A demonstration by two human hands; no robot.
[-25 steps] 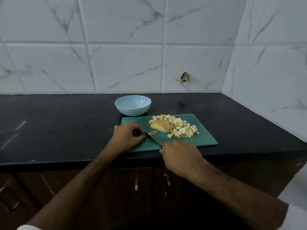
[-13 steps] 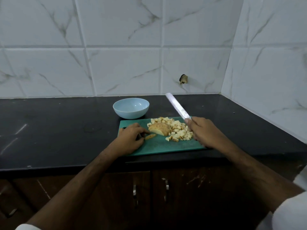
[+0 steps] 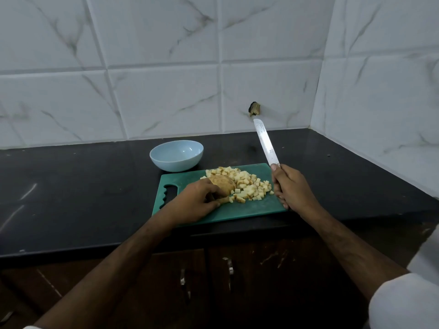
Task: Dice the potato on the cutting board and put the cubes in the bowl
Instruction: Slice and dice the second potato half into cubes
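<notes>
A green cutting board [image 3: 251,211] lies on the black counter. On it sits an uncut potato chunk [image 3: 224,184] beside a heap of potato cubes [image 3: 247,186]. My left hand [image 3: 197,201] lies on the board and holds the chunk's near side with its fingertips; a small potato piece [image 3: 224,200] lies at the thumb. My right hand [image 3: 291,188] grips a knife [image 3: 264,143] at the board's right edge, blade raised and pointing up and away. A pale blue bowl [image 3: 177,155] stands empty behind the board's left corner.
The black countertop [image 3: 83,195] runs left and right, ending at white marble-look tiled walls behind and to the right. A small dark hole [image 3: 254,109] marks the back wall. Dark wooden cabinet doors with metal handles [image 3: 229,267] are below the counter edge.
My right hand picked the knife up off the board's front and carried it to the right edge, blade raised. My left hand slid right from the board's left part onto the potato chunk.
</notes>
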